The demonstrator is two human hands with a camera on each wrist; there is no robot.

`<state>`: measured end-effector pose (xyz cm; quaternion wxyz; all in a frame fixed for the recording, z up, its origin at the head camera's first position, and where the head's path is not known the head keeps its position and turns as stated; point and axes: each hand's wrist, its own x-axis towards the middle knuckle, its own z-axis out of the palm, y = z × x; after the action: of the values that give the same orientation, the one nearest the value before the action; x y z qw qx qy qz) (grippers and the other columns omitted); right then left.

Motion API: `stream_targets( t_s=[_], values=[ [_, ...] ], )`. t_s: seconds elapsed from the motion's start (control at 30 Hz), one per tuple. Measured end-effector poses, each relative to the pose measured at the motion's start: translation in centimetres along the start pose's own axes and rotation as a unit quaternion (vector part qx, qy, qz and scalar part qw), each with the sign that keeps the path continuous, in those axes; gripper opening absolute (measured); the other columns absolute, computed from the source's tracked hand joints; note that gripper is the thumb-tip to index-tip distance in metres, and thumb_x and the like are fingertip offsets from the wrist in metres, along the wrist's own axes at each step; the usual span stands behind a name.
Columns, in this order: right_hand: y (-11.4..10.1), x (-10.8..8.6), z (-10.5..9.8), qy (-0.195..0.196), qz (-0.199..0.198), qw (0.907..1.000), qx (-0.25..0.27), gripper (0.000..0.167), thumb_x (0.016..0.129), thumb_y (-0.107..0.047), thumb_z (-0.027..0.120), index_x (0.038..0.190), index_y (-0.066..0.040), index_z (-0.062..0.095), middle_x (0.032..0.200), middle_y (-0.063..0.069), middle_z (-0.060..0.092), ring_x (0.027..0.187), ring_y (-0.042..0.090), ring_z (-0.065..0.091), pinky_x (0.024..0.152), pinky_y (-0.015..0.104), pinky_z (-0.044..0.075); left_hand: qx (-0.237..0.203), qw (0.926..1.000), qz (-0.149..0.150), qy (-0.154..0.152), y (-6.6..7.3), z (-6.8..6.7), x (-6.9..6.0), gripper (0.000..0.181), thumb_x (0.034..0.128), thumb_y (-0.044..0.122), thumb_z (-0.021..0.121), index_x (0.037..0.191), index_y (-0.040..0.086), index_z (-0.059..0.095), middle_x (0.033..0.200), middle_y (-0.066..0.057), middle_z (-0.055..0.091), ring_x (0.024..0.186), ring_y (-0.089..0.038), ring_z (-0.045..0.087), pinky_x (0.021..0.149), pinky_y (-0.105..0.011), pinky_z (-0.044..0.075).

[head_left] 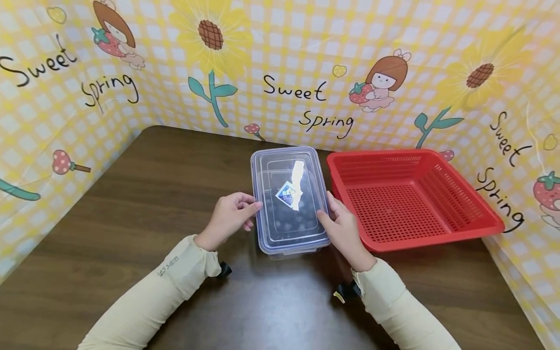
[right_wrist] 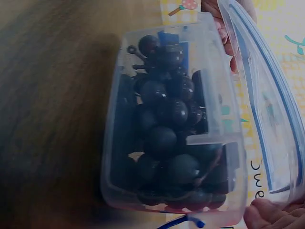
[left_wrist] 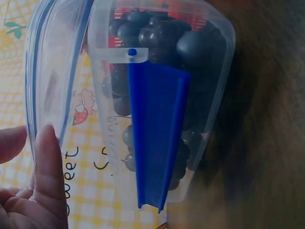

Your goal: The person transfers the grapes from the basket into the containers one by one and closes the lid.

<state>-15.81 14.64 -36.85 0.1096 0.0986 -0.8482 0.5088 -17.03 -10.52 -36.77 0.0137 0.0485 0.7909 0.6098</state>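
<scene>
Keep the clear rectangular plastic lid with a blue-tinted rim (head_left: 280,228) level above the deep clear plastic box (right_wrist: 212,33) of dark round grapes (right_wrist: 162,109), noting in both wrist views a visible gap rather than a closed seam. Cannot tell from one moment whether fitting or lifting; either way, move straight and slowly. With the left hand (head_left: 229,214), pinching the left long edge between thumb and fingers, match the height of the right hand (head_left: 345,226), likewise gripping the right edge, thumb on top. Find the box standing on the dark wood-grain table (head_left: 109,194), close to the left of the red perforated plastic basket (head_left: 437,239); avoid nudging either. Watch the long blue plastic latch (left_wrist: 157,133) on the box's side, unfastened, for snagging beneath the rim. Hold by opposite edges to limit twisting. Check for grapes or stems standing proud before any downward pressure, then spread it evenly around all four sides.
</scene>
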Motion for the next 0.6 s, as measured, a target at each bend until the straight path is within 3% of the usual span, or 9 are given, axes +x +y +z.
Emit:
stream_targets(
  t_s=[0.13,0.3,0.6],
  values=[
    [0.5,-0.1,0.3,-0.022,0.019,0.9996,-0.001,0.057,0.09,-0.003,0.06,0.14,0.01,0.037,0.144,0.025,0.04,0.129,0.034,0.043,0.1,0.047,0.039,0.049,0.9986,-0.007,-0.02,-0.2,0.0,0.1,0.027,0.0874,0.012,0.07,0.102,-0.01,0.065,0.068,-0.015,0.065,0.048,-0.011,0.056,0.049,-0.027,0.052],
    [1.0,-0.2,0.6,-0.046,0.021,0.9985,-0.021,0.061,0.09,-0.005,0.06,0.143,0.01,0.033,0.147,0.026,0.035,0.134,0.034,0.037,0.105,0.047,0.034,0.12,0.992,-0.006,-0.04,-0.5,-0.1,0.4,0.036,0.0876,0.017,0.071,0.112,-0.009,0.064,0.071,-0.014,0.066,0.05,-0.013,0.058,0.054,-0.031,0.054],
    [1.6,-0.6,0.8,-0.091,0.008,0.9953,-0.032,0.069,0.09,-0.007,0.062,0.146,0.01,0.026,0.151,0.026,0.028,0.139,0.036,0.028,0.108,0.047,0.028,0.146,0.9876,-0.013,-0.056,-1.0,0.2,0.6,0.038,0.091,0.017,0.067,0.116,-0.011,0.06,0.068,-0.013,0.063,0.048,-0.014,0.057,0.053,-0.031,0.054]
  ],
)
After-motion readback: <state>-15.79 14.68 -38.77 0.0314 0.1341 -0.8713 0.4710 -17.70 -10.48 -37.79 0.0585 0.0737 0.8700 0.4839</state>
